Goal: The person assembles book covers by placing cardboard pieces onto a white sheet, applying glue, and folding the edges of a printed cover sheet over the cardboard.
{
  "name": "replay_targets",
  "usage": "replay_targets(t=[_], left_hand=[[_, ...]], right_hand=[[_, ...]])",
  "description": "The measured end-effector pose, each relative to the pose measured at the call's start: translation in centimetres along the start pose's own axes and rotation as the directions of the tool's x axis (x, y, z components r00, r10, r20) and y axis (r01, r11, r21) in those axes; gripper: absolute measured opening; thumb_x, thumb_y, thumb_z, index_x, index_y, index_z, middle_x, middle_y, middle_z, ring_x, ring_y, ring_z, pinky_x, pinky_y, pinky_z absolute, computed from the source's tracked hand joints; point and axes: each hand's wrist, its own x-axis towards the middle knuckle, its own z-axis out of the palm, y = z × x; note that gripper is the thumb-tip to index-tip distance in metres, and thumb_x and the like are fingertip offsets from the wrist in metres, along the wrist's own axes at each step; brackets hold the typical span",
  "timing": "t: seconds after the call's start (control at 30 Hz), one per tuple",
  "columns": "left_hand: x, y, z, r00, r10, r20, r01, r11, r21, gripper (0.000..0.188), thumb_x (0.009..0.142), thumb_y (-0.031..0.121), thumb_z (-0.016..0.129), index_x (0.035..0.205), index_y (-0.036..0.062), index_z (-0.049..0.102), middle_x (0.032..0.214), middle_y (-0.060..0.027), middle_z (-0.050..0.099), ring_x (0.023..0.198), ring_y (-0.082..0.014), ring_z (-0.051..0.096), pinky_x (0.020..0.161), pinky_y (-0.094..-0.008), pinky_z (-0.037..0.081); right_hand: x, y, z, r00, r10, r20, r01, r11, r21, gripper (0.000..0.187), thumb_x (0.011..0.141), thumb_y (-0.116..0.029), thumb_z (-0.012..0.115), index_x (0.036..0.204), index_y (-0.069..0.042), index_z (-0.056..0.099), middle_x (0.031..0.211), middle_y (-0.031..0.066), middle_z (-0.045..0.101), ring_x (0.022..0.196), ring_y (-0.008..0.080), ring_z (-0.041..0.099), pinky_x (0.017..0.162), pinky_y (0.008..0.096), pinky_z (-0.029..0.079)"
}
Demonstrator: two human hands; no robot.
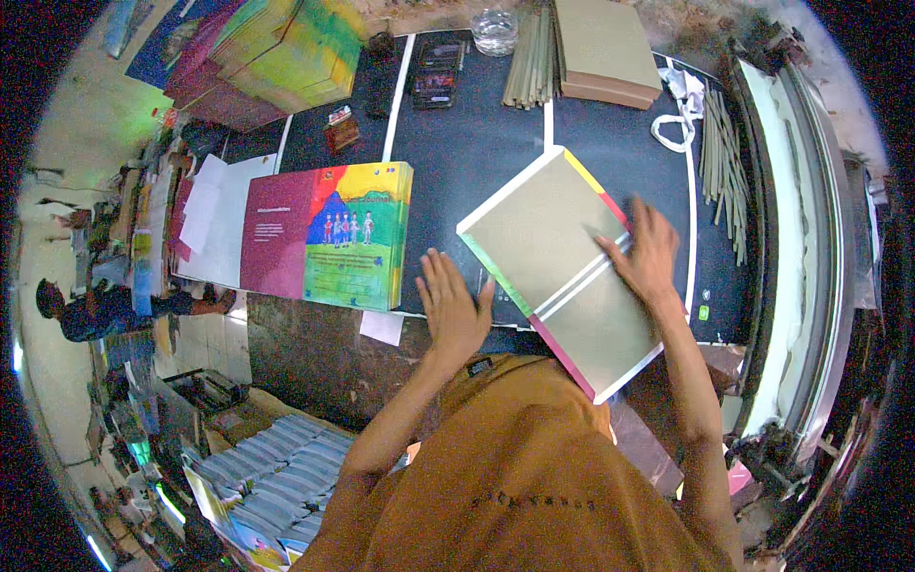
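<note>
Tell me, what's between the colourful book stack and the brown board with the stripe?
Mostly the person's left hand, open above the dark table, lies between the colourful book stack and the brown board in the head view.

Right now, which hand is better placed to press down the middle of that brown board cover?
Probably the right hand: it already lies flat on the brown board cover, at the pale spine gap. The left hand is open beside the cover's near edge, on the dark table.
</note>
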Motion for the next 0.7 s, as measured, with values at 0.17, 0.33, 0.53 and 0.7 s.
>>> replay_targets(t=[0.17,0.33,0.53,0.7], left_hand=[[3.1,2.9,3.0,1.000,-0.005,-0.002,0.005,1.000,0.008,0.085,0.103,0.047,0.045,0.151,-0.0196,0.022,0.163,-0.0373,0.013,0.154,-0.0482,0.007,0.122,-0.0641,0.008],[3.6,3.5,3.3,0.999,-0.041,-0.029,0.044,0.995,0.094,0.084,0.102,0.045,0.045,0.151,-0.0193,0.023,0.163,-0.0362,0.012,0.155,-0.0472,0.009,0.121,-0.0652,0.008],[3.3,3.6,2.9,0.999,-0.009,-0.035,0.013,0.993,0.118,0.085,0.102,0.049,0.043,0.149,-0.0198,0.028,0.162,-0.0358,0.018,0.155,-0.0441,0.013,0.121,-0.0648,0.010],[3.7,1.9,2.4,0.998,0.070,0.006,-0.070,0.996,0.049,0.087,0.101,0.052,0.048,0.150,-0.0171,0.029,0.164,-0.0317,0.018,0.155,-0.0429,0.015,0.122,-0.0613,0.013]], right_hand=[[8.7,-5.6,5.8,0.987,-0.154,0.038,0.154,0.988,0.000,0.099,0.093,-0.069,0.051,0.157,0.004,0.028,0.165,0.0205,0.027,0.154,0.0334,0.025,0.123,0.0539,0.021],[10.0,-6.4,7.0,0.983,-0.182,0.017,0.182,0.983,-0.025,0.097,0.096,-0.068,0.046,0.157,0.005,0.027,0.166,0.0205,0.026,0.155,0.0320,0.023,0.124,0.0525,0.020],[9.7,-6.6,6.2,0.976,-0.214,0.044,0.216,0.975,-0.051,0.095,0.096,-0.066,0.048,0.155,0.006,0.031,0.165,0.0198,0.029,0.154,0.0335,0.026,0.124,0.0537,0.021],[11.4,-4.3,5.3,0.918,-0.394,0.054,0.394,0.919,-0.004,0.086,0.096,-0.060,0.055,0.151,0.005,0.039,0.158,0.0214,0.040,0.148,0.0352,0.037,0.122,0.0502,0.028]])
